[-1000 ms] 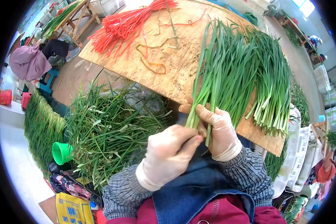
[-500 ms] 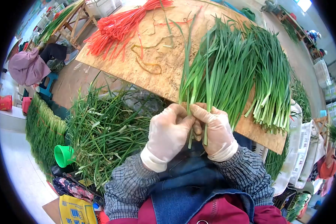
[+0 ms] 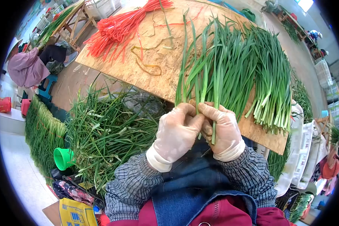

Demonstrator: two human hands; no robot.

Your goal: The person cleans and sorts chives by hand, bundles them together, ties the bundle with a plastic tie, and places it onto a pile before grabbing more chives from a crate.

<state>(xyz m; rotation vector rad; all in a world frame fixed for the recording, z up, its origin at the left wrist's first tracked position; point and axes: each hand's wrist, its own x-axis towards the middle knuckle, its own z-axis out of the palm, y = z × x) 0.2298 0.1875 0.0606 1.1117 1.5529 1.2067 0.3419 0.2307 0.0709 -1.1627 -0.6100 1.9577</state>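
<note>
My left hand (image 3: 177, 133), in a pale, translucent glove, pinches green leafy stalks near their lower ends at the front edge of the wooden board (image 3: 165, 81). Right beside it, my right hand (image 3: 224, 132), gloved the same way, grips more stalks; one pale stem end pokes down below its fingers. The held stalks (image 3: 205, 81) spread upward over the board. To their right lie a thick layer of green stalks (image 3: 235, 71) and a denser pile (image 3: 271, 83) with its pale ends toward me.
Red plastic strips (image 3: 118, 30) lie on the board's far left. Loose leaves (image 3: 109, 132) are heaped at lower left, beside a green bucket (image 3: 64, 158) and bundled stalks (image 3: 43, 135). A person (image 3: 28, 67) sits at upper left. White crates (image 3: 301, 158) stand at right.
The stalks between my hands have fanned apart, with some now over to the left. My left hand has risen and closed in beside my right. The seated person at upper left has shifted posture.
</note>
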